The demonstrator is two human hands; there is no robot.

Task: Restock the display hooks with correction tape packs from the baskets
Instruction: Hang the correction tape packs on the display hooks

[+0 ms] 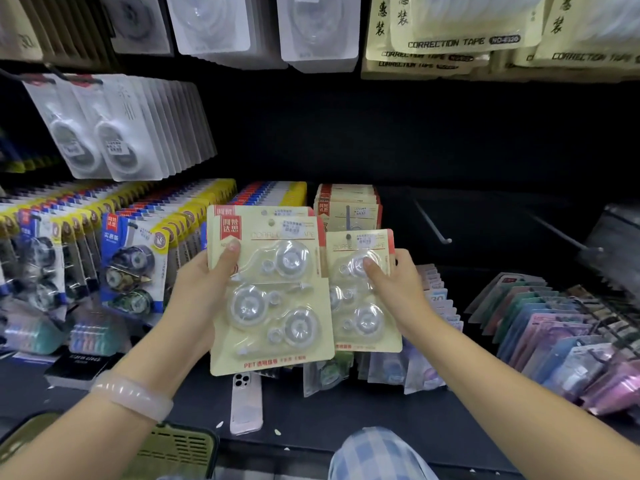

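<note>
My left hand (201,292) grips a small stack of cream correction tape packs (273,292) with red corner labels, thumb on the front card. My right hand (398,289) holds a single matching pack (360,299) just to the right, thumb pressed on its clear blister. Behind it, more of the same cream packs (346,206) hang on a display hook. To the right, a bare metal hook (433,223) juts from the dark back panel. A green basket (173,448) shows at the bottom left edge.
Blue and yellow tape packs (131,265) fill hooks on the left, white packs (114,133) hang above. A white phone (246,403) lies on the dark shelf. Pastel packets (554,337) fan out at right. Another bare hook (568,237) sits far right.
</note>
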